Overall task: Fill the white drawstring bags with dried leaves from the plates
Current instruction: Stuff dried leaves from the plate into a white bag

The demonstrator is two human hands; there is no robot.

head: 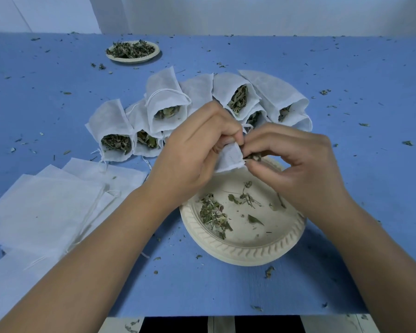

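My left hand (pixel 197 150) grips a white drawstring bag (pixel 229 159) above the near cream plate (pixel 245 251), its mouth turned toward my right hand. My right hand (pixel 296 164) pinches a few dried leaves (pixel 253 156) right at the bag's mouth. A small heap of dried leaves (pixel 213 213) and a few scattered bits lie on that plate. Behind my hands, several filled bags (pixel 163 104) lie in a fan with leaves showing in their open mouths.
A stack of flat empty bags (pixel 41 207) lies at the left on the blue table (pixel 370 92). A second plate heaped with leaves (pixel 133 51) sits far back left. Leaf crumbs litter the table. The table's front edge runs just below my forearms.
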